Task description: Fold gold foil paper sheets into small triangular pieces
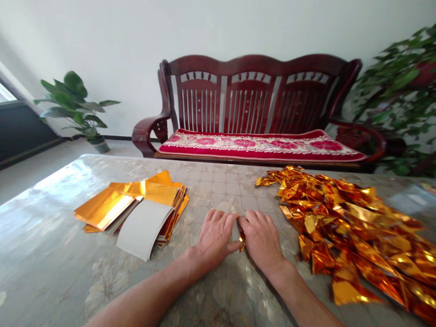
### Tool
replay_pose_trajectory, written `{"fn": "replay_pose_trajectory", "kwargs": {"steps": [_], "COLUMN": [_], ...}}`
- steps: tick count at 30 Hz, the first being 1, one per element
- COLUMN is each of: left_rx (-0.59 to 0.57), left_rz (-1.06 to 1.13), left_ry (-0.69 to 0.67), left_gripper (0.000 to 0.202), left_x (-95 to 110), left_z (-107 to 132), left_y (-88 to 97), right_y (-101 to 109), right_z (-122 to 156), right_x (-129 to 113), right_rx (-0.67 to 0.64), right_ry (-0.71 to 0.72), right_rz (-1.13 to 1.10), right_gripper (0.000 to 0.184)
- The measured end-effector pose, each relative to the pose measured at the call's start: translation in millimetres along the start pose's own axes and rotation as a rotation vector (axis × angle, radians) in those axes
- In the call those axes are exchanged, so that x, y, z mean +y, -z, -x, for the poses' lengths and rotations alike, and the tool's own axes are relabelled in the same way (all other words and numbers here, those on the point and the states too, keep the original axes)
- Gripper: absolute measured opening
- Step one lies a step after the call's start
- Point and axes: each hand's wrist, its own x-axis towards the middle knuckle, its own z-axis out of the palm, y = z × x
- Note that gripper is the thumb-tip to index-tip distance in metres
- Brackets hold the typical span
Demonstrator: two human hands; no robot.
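Observation:
My left hand (217, 236) and my right hand (261, 237) meet over the middle of the table, fingers bent and close together. Between them is a small folded piece of gold foil paper (242, 240), mostly hidden by the hands. My left thumb presses its near end, while my right fingers cover its far side. On the left lies a stack of flat gold foil paper sheets (105, 206), with a sheet showing its grey back (145, 227) on top. A large heap of folded gold foil pieces (340, 227) spreads over the right side.
A patterned cover lies over the table (112, 290). A clear plastic bag (413, 200) rests at the far right edge. Beyond the table stands a dark red wooden bench (250, 100) with a floral cushion (245, 144). Potted plants (76, 102) flank it.

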Motion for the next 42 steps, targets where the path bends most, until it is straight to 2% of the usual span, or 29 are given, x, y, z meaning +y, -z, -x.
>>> {"fn": "replay_pose_trajectory", "kwargs": {"steps": [6, 13, 20, 25, 32, 42], "left_rx": [-0.055, -0.085, -0.069, -0.062, -0.062, -0.069], "left_rz": [-0.020, -0.038, -0.044, -0.051, -0.065, -0.087], "left_ry": [-0.032, -0.026, -0.033, -0.031, -0.023, -0.009], "left_gripper": [0.064, 0.058, 0.057, 0.054, 0.054, 0.054], "left_x": [-4, -5, -3, -3, -3, -1], "left_z": [-7, -11, -10, -9, -9, -9], "left_y": [7.9, 11.2, 12.2, 11.2, 10.9, 11.9], "right_y": [1, -1, -12, -15, -11, -6], "right_z": [1, 3, 13, 18, 20, 21], "right_x": [-2, -2, 14, 23, 25, 20], "right_rx": [0.007, 0.044, 0.159, 0.155, 0.111, 0.159], "right_ry": [0.019, 0.004, -0.093, -0.107, -0.037, 0.063], "right_rz": [0.015, 0.003, -0.301, -0.430, -0.352, -0.195], "right_gripper": [0.012, 0.012, 0.022, 0.016, 0.019, 0.021]}}
